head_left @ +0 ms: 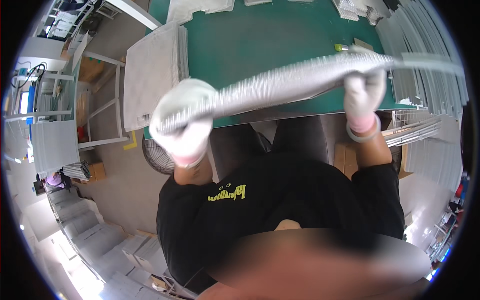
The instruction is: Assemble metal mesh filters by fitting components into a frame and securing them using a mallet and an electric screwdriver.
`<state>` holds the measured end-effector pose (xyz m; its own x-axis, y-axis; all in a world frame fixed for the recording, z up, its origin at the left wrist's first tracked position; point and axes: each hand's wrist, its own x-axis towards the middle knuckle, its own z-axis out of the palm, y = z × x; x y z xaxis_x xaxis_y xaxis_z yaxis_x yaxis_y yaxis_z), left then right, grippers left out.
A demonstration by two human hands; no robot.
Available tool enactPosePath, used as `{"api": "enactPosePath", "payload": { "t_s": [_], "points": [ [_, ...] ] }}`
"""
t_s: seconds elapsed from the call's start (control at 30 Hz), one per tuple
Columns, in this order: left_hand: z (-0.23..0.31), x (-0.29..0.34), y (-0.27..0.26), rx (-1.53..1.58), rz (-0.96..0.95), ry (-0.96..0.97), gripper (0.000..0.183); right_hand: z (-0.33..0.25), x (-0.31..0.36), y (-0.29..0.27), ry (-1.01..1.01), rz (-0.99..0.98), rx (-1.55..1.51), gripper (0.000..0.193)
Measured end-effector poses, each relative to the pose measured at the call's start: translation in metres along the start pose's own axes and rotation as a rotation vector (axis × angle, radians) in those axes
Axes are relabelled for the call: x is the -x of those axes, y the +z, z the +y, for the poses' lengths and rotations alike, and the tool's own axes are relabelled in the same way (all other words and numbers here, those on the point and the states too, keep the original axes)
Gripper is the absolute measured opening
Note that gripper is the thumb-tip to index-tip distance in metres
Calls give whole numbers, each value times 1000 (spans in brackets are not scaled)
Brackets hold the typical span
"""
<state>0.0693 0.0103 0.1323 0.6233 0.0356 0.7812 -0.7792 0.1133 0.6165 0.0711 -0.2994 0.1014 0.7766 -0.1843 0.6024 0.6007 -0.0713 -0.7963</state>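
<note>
Across the front of the green worktable (pixel 260 35) I hold a long whitish translucent sheet (pixel 280 87) with a fine ribbed edge, bowed and tilted up to the right. Motion blurs it, and I cannot tell whether it is one sheet or several. My left hand (pixel 189 117), in a white glove with a pink cuff, is closed round its left end. My right hand (pixel 364 90), gloved the same way, grips it nearer the right end, with its fingers partly hidden behind the sheet. Part of the sheet extends past the right hand, smeared by motion.
A stack of whitish sheets (pixel 155 70) lies at the table's left edge. Many long ribbed panels (pixel 425 65) stand along the right. Near the right hand is a small yellow-green object (pixel 341 47). More sheets (pixel 200 6) lie at the back. A round wire-guarded thing (pixel 156 154) stands below the table.
</note>
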Motion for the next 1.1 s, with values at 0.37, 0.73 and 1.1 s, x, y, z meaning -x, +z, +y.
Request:
{"api": "enactPosePath", "payload": {
  "t_s": [0.37,0.73,1.1],
  "points": [
    [-20,-13,2,-333,223,-124,20,101,90,13,381,-158,619,94],
    [-6,-7,-4,-235,166,-91,11,6,-42,-28,346,-117,-50,19],
    [-1,8,11,88,43,32,13,-18,-20,8,-57,97,-58,43]
  ]
}}
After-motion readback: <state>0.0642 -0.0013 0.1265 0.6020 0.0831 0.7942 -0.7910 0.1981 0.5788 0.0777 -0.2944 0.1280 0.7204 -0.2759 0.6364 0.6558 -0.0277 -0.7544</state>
